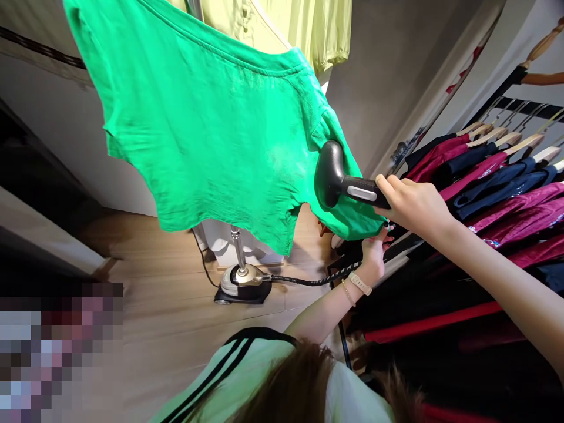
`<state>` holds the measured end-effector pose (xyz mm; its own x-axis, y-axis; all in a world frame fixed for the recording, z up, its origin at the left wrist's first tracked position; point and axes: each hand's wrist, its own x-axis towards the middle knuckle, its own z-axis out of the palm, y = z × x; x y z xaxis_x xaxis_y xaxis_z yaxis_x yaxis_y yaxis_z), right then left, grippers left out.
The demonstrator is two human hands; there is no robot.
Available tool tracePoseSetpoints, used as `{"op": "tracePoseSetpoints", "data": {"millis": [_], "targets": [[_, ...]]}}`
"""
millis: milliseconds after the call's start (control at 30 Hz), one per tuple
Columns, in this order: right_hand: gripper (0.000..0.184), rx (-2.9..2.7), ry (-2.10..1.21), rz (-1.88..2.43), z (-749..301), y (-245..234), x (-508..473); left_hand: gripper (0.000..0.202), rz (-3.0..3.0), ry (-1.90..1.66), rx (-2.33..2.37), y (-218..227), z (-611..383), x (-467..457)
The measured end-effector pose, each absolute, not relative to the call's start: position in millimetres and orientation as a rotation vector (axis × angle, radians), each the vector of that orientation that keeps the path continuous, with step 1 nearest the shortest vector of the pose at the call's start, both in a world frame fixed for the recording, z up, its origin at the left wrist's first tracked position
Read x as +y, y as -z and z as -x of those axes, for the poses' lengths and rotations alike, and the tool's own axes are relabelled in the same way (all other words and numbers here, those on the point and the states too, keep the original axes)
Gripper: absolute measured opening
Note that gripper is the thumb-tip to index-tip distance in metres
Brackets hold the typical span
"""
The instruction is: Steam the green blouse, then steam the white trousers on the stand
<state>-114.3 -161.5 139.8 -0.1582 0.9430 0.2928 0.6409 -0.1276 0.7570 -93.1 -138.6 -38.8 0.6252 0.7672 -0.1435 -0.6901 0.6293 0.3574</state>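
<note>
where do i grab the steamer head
By its slim straight handle, coming from the rear end, away from the shirt. The bulbous steamer head faces the green shirt, so that end must be free. The right hand wraps the handle there.

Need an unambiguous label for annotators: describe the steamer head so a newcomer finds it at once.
Find the big green T-shirt hanging centre frame and go to its sleeve on the right. The steamer head sits against that sleeve, its handle in the right hand. Unlike the soft garments around, it is a glossy black bulb with a silver inset.
</note>
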Motion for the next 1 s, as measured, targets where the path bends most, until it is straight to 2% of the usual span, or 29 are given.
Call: {"op": "tracePoseSetpoints", "data": {"millis": [333, 567, 767, 1000], "targets": [[0.042, 1.589, -1.117, -1.922, 88, -104, -188, 0.036, -0.263, -0.91, 0.282, 39, 90, -141], [0.046, 1.614, -1.133, -1.923, 97, -118, -161, 0.03, -0.354, -0.892, 0.292, 37, 81, -149], [0.049, 1.608, -1.192, -1.961, 105, -133, -147, 0.034, -0.357, -0.896, 0.281, 47, 78, -152], [0.049, 1.561, -1.177, -1.995, 94, -117, -168, 0.034, -0.342, -0.9, 0.299, 40, 84, -148]]}}
